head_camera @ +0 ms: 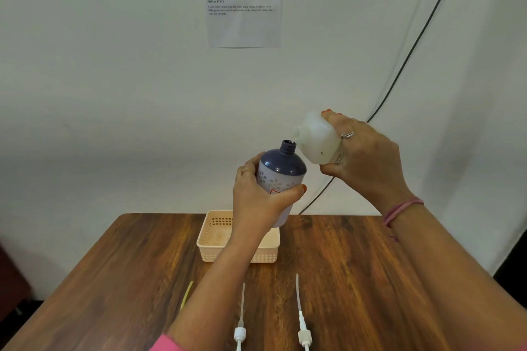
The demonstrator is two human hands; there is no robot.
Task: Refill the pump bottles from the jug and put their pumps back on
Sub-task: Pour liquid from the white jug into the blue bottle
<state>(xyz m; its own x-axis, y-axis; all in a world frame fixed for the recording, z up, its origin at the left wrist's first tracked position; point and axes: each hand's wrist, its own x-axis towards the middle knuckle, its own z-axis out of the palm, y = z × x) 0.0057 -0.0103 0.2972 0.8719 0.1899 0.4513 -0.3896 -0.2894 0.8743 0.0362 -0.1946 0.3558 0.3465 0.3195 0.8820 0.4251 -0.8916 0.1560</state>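
Note:
My left hand [258, 196] grips a pump bottle [281, 174] with a dark blue top and a pale flowered body, held up above the table, its open neck tilted up and to the right. My right hand [368, 154] grips a translucent white jug [316, 138], tipped to the left so that its spout sits just above and to the right of the bottle's neck. No liquid stream is visible. Two white pumps lie on the table near its front edge, one [240, 332] left and one [303, 333] right, their dip tubes pointing away from me.
A cream perforated basket [212, 248] stands on the wooden table [356, 279] behind my left forearm. A thin yellow tube [186, 295] lies left of the pumps. A black cable [413, 45] runs down the white wall, where a printed sheet [243, 0] hangs.

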